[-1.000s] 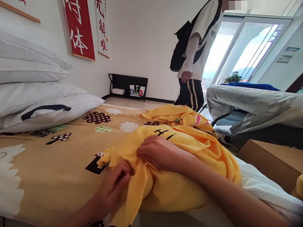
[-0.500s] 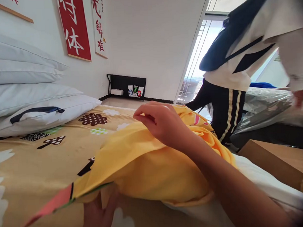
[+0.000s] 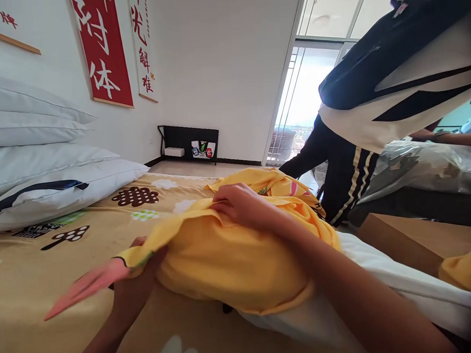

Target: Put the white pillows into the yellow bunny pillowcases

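The left hand (image 3: 146, 269) is low at the left end of a yellow cloth (image 3: 238, 248). Cloth hides most of its fingers and it is blurry, so I can't tell if its grip is open or closed. A pink tip (image 3: 90, 284) of cloth hangs out to the left of it. The right hand (image 3: 240, 203) is on top of the cloth, with its fingers bent and its grip closed on a fold.

The cloth lies in a puffy heap along the right edge of the bed (image 3: 38, 276). It looks light, soft and floppy, so it should bend easily and not break. The puffy part may be squishy inside. The rim of the cloth, near the left hand, looks like a good place to hold; a loose fold could slip away.

Now the other things. White pillows (image 3: 66, 192) are piled at the bed's left edge, well apart from the hands. Past the bed's far edge is a low black shelf (image 3: 188, 139). More yellow cloth (image 3: 262, 180) lies just behind the right hand; I can't tell if it is the same piece. A person (image 3: 372, 105) with a black bag stands close to the bed's far right corner. A brown box (image 3: 419, 242) sits beside the right edge. The person and box could get in the way on that side.
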The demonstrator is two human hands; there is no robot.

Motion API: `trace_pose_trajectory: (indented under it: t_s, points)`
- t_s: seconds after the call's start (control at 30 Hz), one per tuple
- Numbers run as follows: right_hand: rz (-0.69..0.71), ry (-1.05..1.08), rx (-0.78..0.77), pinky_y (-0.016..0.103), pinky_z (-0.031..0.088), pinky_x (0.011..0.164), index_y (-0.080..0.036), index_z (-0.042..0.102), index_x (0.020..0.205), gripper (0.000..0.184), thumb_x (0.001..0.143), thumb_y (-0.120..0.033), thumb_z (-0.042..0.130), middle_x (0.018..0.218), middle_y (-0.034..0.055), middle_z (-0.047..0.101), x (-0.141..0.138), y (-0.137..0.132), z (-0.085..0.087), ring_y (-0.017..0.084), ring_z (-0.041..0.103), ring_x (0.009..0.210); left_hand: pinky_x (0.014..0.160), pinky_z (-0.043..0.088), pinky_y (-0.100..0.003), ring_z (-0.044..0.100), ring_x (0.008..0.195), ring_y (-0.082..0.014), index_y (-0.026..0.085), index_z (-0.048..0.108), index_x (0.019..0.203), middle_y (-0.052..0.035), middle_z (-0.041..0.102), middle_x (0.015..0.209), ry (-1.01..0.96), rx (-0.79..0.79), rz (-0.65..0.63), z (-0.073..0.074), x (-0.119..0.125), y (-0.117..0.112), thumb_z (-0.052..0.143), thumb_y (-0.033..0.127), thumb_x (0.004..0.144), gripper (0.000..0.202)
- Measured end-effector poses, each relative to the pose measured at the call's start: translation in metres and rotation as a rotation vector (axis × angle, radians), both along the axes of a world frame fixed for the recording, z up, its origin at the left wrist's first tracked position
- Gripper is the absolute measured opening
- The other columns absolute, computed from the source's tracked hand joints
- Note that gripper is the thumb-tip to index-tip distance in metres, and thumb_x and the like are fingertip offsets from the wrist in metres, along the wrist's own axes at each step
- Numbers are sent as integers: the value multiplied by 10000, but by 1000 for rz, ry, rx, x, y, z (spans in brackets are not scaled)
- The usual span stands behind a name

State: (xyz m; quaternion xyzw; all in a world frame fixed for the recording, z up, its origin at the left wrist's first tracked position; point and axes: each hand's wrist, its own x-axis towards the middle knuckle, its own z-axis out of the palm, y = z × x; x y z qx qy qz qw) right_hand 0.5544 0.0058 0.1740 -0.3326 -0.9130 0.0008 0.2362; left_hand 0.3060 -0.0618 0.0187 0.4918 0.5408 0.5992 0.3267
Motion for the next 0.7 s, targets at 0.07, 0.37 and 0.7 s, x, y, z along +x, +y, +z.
trace_pose_trajectory:
  t_s: [0.07, 0.37, 0.7]
  points:
    - [-34, 41, 16, 241, 376, 689, -155, 694, 743, 153, 869, -206, 626, 746, 12, 655, 0, 0, 12, 121, 550, 722, 900, 555, -384, 606, 1065, -290, 206, 643, 1015, -31, 680, 950, 4, 62, 308, 22, 15, -10, 775, 465, 680, 443]
    - [-360, -44, 166, 483, 349, 1022, -222, 395, 1467, 694, 887, -594, 481, 1368, 121, 556, 69, -25, 13, 325, 493, 1249, 945, 551, -378, 646, 1087, -276, 150, 688, 1069, -94, 699, 1148, -259, 322, 43, 112, 31, 65, 819, 452, 632, 547]
    - [-785, -577, 93, 420, 393, 923, -103, 527, 1286, 411, 880, -135, 467, 1172, 195, 641, 110, 18, -30, 297, 614, 1080, 741, 575, -353, 690, 921, -295, 118, 711, 936, -110, 739, 968, -171, 85, 38, 66, 47, 109, 832, 485, 541, 552]
